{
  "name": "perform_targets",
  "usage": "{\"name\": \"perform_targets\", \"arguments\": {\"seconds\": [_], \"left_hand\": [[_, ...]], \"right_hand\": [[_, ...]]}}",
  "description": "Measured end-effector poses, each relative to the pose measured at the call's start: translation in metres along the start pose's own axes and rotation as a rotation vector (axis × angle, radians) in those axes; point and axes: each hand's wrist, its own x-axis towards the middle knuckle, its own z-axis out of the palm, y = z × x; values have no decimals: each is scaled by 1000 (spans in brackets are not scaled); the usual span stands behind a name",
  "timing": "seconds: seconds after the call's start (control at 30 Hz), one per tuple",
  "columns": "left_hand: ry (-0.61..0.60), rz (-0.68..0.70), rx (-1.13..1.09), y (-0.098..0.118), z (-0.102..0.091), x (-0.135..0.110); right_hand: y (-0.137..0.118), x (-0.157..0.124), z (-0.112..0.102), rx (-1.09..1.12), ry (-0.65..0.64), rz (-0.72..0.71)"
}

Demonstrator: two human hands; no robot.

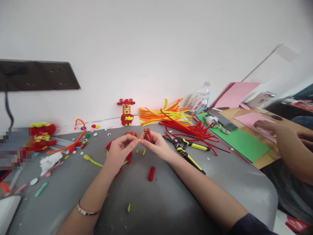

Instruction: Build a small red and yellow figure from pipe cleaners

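Observation:
My left hand [121, 148] pinches a small yellow piece of pipe cleaner [139, 140] between thumb and finger. At its other side, the fingertips of my right hand [157, 146] meet it, and a red lighter [148, 135] is held upright in that same hand. Partly hidden behind my left hand are red fuzzy parts [129, 158] and a yellow-green pipe cleaner [94, 161]. A short red fuzzy roll [152, 174] lies on the grey table [171, 202] below my hands, as does a small yellow-green bit [128, 207].
A red and yellow pipe-cleaner figure [127, 114] stands against the wall. Right of it lie yellow and orange pipe cleaners [158, 116], red ones [195, 130] and pliers [188, 155]. A bottle [199, 98], green paper [246, 145] and another person's hand [267, 127] are further right.

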Motion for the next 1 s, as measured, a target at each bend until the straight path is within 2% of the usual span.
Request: {"name": "perform_targets", "arguments": {"seconds": [0.3, 0.5, 0.73, 1.0], "left_hand": [[14, 20, -9, 3, 1, -1], [79, -70, -26, 0, 2, 0], [106, -165, -87, 1, 3, 1], [105, -181, -105, 1, 3, 2]], "right_hand": [[1, 0, 0, -17, 6, 17], [10, -1, -4, 69, -17, 58], [9, -1, -4, -61, -62, 114], [11, 0, -5, -112, -11, 150]]}}
